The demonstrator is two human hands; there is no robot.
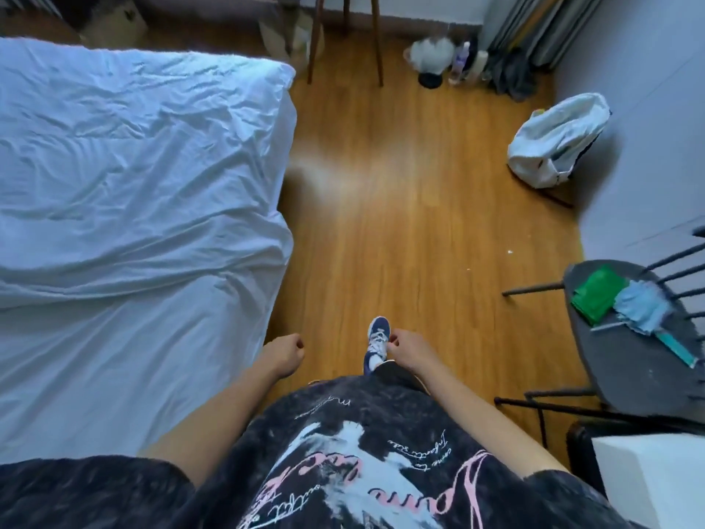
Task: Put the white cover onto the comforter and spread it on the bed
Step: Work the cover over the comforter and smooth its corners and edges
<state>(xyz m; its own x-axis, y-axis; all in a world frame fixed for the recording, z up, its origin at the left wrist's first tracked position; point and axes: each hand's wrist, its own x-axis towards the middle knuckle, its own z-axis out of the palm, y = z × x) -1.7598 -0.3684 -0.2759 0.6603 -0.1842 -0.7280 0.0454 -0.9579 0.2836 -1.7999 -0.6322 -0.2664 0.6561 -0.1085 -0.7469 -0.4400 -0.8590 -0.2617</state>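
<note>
Bed (114, 185) cut off left; chair (629, 376) cut off right.

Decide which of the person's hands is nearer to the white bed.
Left. The left hand hangs right beside the edge of the white bed, fingers loosely curled and empty. The right hand is farther away over the wooden floor, above the shoe.
</note>
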